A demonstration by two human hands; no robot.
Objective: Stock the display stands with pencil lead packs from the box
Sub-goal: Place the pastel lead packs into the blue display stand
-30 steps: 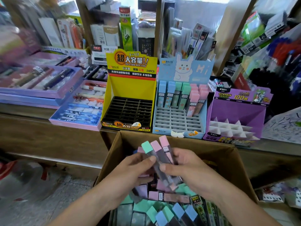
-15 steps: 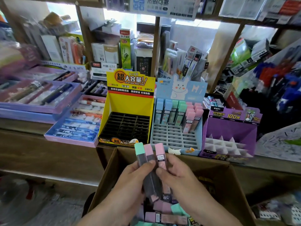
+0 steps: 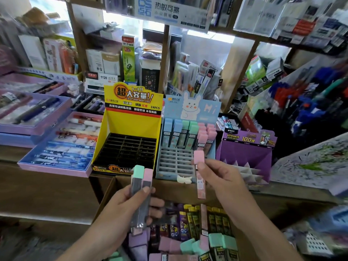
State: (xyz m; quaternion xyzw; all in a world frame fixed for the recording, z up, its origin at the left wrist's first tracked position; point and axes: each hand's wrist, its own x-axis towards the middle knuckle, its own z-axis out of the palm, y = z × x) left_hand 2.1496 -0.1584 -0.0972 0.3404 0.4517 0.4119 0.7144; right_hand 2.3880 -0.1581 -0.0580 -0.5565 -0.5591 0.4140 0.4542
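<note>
Crowded stationery shelves rise behind the wooden desk [image 3: 47,194], where three display stands sit side by side: a yellow stand [image 3: 131,102] with bare black slots, a blue rabbit stand [image 3: 175,162] with packs in its back rows and an unfilled front grid, and a purple stand [image 3: 244,153]. Below the desk's edge, the cardboard box [image 3: 175,191] holds many pencil lead packs. My left hand [image 3: 130,206] is wrapped round two packs [image 3: 143,178], green-capped and pink-capped, upright over the box. My right hand [image 3: 222,178] pinches a single pink pack [image 3: 200,185] just under its cap, in front of the blue stand's grid. I judge that this high pinch lets the long body swing. It could miss its slot, knock the standing pink packs, or slip back into the box.
</note>
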